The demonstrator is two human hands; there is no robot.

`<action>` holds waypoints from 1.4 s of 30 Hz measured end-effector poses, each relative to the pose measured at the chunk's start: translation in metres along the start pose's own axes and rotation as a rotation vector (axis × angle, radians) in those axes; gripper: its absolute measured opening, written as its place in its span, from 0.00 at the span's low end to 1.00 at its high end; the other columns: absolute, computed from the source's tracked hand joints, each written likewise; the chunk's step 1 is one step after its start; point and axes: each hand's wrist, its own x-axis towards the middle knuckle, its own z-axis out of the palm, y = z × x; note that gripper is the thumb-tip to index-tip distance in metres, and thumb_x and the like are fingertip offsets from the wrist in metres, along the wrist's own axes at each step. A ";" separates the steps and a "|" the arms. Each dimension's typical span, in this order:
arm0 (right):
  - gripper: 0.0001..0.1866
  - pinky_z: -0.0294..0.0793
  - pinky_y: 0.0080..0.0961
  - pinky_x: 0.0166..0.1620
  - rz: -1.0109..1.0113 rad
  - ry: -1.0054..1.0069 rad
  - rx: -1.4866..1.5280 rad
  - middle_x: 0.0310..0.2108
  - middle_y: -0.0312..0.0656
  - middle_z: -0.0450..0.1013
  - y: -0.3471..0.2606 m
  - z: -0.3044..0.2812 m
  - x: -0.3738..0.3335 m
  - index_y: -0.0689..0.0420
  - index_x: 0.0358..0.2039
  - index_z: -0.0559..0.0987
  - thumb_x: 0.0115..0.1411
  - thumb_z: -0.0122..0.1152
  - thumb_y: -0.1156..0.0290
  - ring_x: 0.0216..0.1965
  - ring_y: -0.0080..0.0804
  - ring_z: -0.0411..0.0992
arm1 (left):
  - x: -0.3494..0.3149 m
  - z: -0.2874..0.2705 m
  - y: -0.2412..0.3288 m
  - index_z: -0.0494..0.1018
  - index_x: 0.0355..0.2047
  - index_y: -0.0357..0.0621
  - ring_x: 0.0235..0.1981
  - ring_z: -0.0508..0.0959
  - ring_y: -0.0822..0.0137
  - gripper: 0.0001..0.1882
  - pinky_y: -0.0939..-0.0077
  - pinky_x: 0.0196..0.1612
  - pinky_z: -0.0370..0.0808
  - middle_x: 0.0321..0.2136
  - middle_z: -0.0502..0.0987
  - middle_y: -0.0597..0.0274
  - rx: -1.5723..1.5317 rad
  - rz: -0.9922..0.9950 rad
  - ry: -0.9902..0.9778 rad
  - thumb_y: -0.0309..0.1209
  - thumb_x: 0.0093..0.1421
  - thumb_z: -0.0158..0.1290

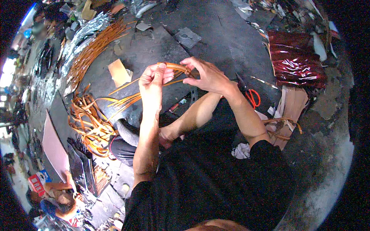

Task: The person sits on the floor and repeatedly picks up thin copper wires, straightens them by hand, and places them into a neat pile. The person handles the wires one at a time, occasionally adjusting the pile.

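Pinching one end of a curved, flat orange-tan strip (175, 66) between thumb and fingers of the left hand (152, 80), above the dark grey floor (231, 38). Holding the right hand (208, 77) with thumb and fingertips parted around the other end; impossible to tell whether touching. Could spring out of its curve with a slackened left pinch. Might also snag, if pulled sideways, on the tangled heap of glossy orange-tan strips (90, 125).

Wkshop, dark concrete-look flr (239, 42), bndl of brn rods (96, 52), orange strips (89, 125), scissors (253, 98), cardbd (291, 101)
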 end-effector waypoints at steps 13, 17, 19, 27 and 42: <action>0.09 0.76 0.33 0.32 -0.026 0.265 0.030 0.26 0.44 0.76 0.006 0.035 -0.002 0.56 0.34 0.73 0.56 0.63 0.70 0.28 0.40 0.78 | -0.002 -0.022 -0.014 0.75 0.36 0.40 0.28 0.79 0.70 0.08 0.79 0.35 0.78 0.29 0.80 0.58 -0.021 0.105 0.114 0.32 0.65 0.51; 0.04 0.75 0.22 0.29 0.164 0.487 0.040 0.24 0.33 0.72 0.039 -0.011 -0.016 0.57 0.30 0.72 0.55 0.58 0.79 0.25 0.21 0.73 | 0.012 -0.057 -0.015 0.75 0.33 0.42 0.26 0.78 0.73 0.06 0.79 0.35 0.77 0.26 0.78 0.62 -0.009 0.130 0.319 0.31 0.64 0.52; 0.04 0.77 0.23 0.28 0.328 0.756 0.358 0.26 0.38 0.74 0.080 -0.060 -0.026 0.58 0.34 0.72 0.59 0.54 0.80 0.25 0.23 0.75 | 0.012 -0.077 -0.021 0.74 0.35 0.42 0.26 0.77 0.73 0.05 0.79 0.34 0.77 0.25 0.78 0.62 -0.029 0.136 0.326 0.30 0.64 0.52; 0.32 0.78 0.23 0.32 0.581 0.901 0.165 0.39 0.46 0.75 0.114 -0.134 -0.061 0.62 0.58 0.62 0.61 0.61 0.58 0.26 0.27 0.74 | -0.012 -0.056 -0.006 0.74 0.40 0.38 0.27 0.76 0.76 0.07 0.81 0.37 0.75 0.29 0.78 0.64 0.200 0.227 0.143 0.28 0.64 0.52; 0.19 0.70 0.32 0.53 -0.172 0.021 0.385 0.48 0.48 0.72 -0.055 0.036 0.043 0.60 0.50 0.73 0.59 0.62 0.68 0.50 0.36 0.72 | -0.049 -0.061 0.036 0.77 0.39 0.40 0.28 0.74 0.79 0.08 0.86 0.35 0.71 0.27 0.78 0.68 0.246 0.157 0.122 0.31 0.62 0.56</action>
